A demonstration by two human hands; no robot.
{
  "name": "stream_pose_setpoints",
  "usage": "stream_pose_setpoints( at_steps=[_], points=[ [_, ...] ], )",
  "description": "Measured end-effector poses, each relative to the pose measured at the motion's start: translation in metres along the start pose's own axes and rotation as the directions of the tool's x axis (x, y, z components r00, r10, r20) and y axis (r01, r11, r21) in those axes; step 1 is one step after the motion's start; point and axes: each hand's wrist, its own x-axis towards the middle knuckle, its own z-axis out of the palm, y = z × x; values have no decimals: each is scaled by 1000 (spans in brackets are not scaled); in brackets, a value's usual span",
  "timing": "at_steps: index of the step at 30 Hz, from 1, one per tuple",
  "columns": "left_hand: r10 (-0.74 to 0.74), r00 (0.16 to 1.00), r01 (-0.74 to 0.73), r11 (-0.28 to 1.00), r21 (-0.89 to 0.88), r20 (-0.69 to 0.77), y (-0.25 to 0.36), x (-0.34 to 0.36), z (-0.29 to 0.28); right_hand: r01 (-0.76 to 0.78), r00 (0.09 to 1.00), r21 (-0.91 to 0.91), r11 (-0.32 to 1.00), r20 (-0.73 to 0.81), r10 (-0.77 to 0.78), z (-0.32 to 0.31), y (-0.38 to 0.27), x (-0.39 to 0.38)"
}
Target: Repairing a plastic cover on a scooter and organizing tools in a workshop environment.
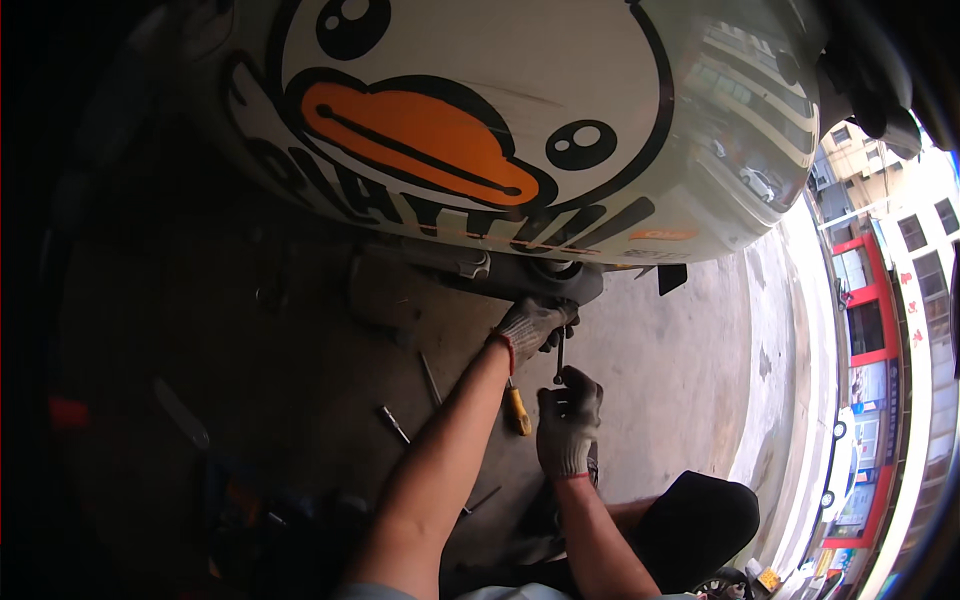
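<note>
My left hand [535, 328], in a grey knitted work glove with a red cuff, reaches under the pale vehicle panel [690, 190] with its painted duck face. Its fingers are closed around the upper end of a slim metal wrench [561, 350] at a dark part [545, 285] beneath the panel. The wrench hangs nearly straight down. My right hand [568, 425], gloved alike, is just below, fingers curled at the wrench's lower end. The wrench's upper end is hidden by my left hand. A yellow-handled screwdriver [518, 412] lies on the ground between my forearms.
Metal rod-like tools [393, 424] lie on the concrete floor [670, 400] left of my left forearm, one partly hidden by it. My bent knee [700, 530] is at the lower right. Farther right, a white car [840, 460] stands before red-framed shopfronts [878, 330]. The left side is dark.
</note>
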Motion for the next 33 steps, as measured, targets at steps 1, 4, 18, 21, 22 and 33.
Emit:
stream_pose_setpoints(
  at_steps=[1,4,18,21,22,33],
  points=[
    [8,1000,-8,1000,15,-4,-1,1,-1,112,993,-153,982,-23,-116,3,1,-4],
    [-2,1000,2,1000,27,11,-1,0,-1,381,892,-575,724,21,-452,10,3,-11],
    [0,1000,1,998,64,-30,6,-5,4,-44,974,-298,954,-226,-26,23,-13,-17],
    [-4,1000,6,997,74,-25,4,-1,0,-59,990,-73,996,-133,49,20,-11,-12],
    [-6,1000,6,998,56,-12,2,-1,-1,-62,990,-73,995,-134,51,19,-13,-12],
    [15,1000,-14,999,37,-28,2,-6,0,327,882,-713,620,-4,-470,12,-3,-21]
  ],
)
